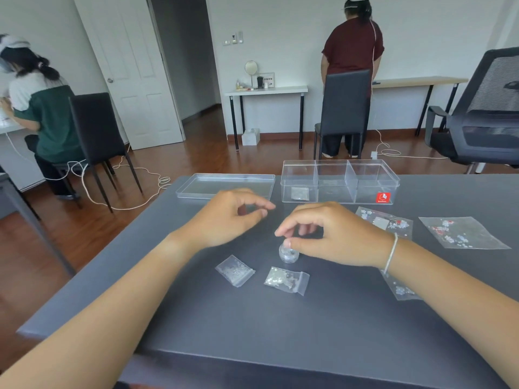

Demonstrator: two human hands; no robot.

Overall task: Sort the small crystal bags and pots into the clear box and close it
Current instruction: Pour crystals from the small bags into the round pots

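Note:
The clear box stands open at the table's far edge, split into three compartments, with one small crystal bag in the left one. Its lid lies flat to the left. My right hand pinches the top of a small clear pot standing on the table. My left hand hovers left of it, fingers loosely curled, holding nothing. Two small bags lie in front of the pot.
Larger bags of red and white crystals lie on the right, and another bag sits partly under my right wrist. The grey table fills the foreground. Two people, chairs and cables are in the room behind.

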